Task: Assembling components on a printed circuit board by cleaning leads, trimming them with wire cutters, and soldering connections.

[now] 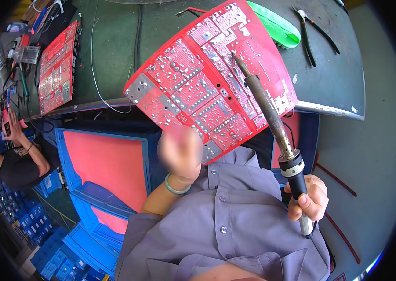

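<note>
A large red circuit board (pixel 193 91) lies aslant across the table's near edge, its solder side facing up. Its near part juts out over my lap. At that near edge my left hand (pixel 181 152) grips the board; a blur covers the fingers, and a pale green bangle (pixel 177 185) circles the wrist. My right hand (pixel 311 199) is wrapped round the black handle of a soldering iron (pixel 272 114). The iron's long metal barrel slants up and left over the board. Its tip shows over the board's upper right part; whether it touches cannot be told.
On the green table (pixel 113 42) are cutting pliers (pixel 315 35), a green brush (pixel 279 25) and a second red circuit board (pixel 58 70). Thin wire (pixel 94 70) loops nearby. Blue bins (pixel 106 154) with pinkish-red sheets stand below. Another person (pixel 25 164) works at far left.
</note>
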The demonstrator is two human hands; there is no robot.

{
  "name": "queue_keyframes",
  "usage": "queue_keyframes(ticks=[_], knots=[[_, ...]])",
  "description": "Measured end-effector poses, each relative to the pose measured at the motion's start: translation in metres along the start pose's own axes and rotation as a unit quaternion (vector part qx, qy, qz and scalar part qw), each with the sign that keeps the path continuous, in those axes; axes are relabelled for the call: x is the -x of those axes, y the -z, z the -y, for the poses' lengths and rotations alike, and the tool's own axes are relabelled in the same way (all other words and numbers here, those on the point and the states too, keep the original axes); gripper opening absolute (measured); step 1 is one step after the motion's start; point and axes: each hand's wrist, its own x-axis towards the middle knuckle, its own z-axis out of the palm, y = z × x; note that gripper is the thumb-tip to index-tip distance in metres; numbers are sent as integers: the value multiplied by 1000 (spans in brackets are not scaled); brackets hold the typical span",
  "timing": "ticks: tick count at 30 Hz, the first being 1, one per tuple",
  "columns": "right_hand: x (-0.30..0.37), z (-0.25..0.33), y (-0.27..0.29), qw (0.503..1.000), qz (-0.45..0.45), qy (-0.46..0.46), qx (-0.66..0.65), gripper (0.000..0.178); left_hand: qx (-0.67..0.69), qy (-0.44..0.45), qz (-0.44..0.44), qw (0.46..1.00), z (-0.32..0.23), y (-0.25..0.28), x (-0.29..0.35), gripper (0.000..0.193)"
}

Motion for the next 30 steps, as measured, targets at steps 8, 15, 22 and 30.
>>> queue_keyframes(ticks=[8,15,22,30], knots=[[2,1,-1,1000,-10,-9,-12,24,6,5,3,1000,-1,0,1,25],[2,2,-1,1000,-12,-7,-18,25,3,3,-1,1000,-1,1,1,26],[0,0,-1,1000,-3,-6,-22,25,1,-1,8,1000,0,4,0,29],[-2,-2,0,1000,13,14,13,32,-3,4,-5,1000,-1,0,0,30]])
